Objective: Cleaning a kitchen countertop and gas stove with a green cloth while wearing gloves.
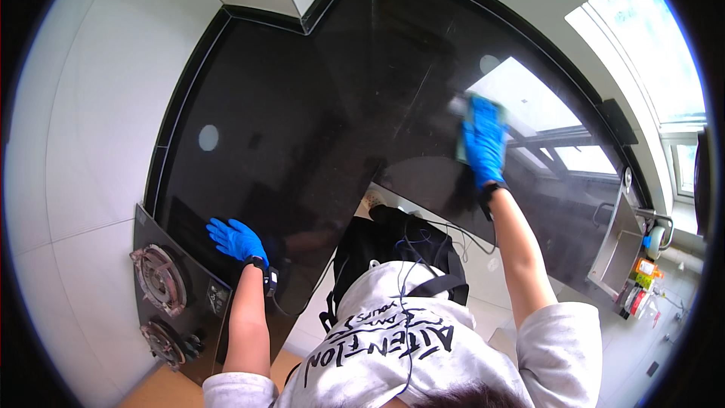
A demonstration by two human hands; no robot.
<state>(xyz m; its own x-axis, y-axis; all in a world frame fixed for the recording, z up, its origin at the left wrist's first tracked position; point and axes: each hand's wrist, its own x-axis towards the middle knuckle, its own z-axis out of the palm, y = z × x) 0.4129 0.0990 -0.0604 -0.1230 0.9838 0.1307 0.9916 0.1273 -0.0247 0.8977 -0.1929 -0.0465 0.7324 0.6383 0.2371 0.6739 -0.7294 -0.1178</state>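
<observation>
My right hand (486,141), in a blue glove, lies flat with its palm down on a green cloth (462,150) on the black countertop (317,102). Only the cloth's edges show around the glove, and the hand is slightly blurred. My left hand (238,241), also gloved in blue, rests on the counter's left wing near the gas hob, its fingers spread and nothing in it. Both wrists carry black straps, the left one with a small device and a cable.
A gas hob (192,294) with two burners adjoins the counter at lower left. At right are a steel sink (614,246) and several bottles (643,289). A dark raised edge follows the tiled walls. Cables hang before my body.
</observation>
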